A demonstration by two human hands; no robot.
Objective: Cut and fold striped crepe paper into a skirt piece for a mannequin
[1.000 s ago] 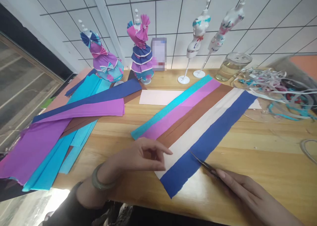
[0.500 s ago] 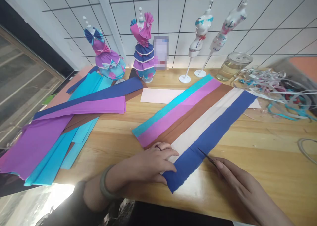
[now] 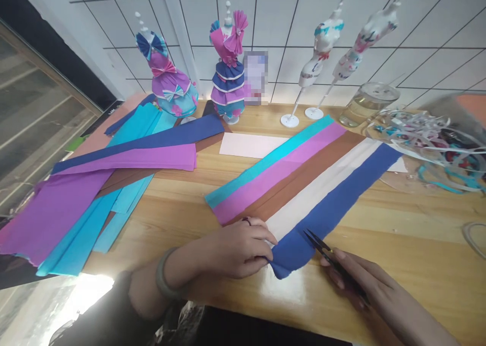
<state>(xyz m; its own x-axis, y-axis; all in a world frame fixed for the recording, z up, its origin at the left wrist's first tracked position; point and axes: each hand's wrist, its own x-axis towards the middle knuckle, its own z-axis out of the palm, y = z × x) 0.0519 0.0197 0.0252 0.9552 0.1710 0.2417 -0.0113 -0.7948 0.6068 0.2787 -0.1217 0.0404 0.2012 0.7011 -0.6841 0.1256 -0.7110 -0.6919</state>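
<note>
A striped set of crepe paper strips lies slanting across the table: turquoise, purple, brown, cream and a dark blue strip [image 3: 341, 204] nearest me. My left hand [image 3: 243, 247] has its fingers curled over the near end, gripping the blue strip's edge; that corner is bent up and rippled. Pointed black tweezers [image 3: 341, 270] are held in my right hand [image 3: 364, 280], their tips slightly apart over the blue strip. The fingers under the tweezers are partly hidden.
Folded crepe paper [image 3: 79, 204] is piled at left. Two dressed mini mannequins [image 3: 228, 78] and two bare ones [image 3: 322, 42] stand at the back. A glass jar [image 3: 368, 103] and tangled ribbons [image 3: 436, 138] are at right. A pale paper strip [image 3: 250, 144] lies behind.
My left fingers have closed on the blue strip's near end, which is now lifted and curled. The tweezers' tips have parted, and more of their body shows. The view has shifted slightly.
</note>
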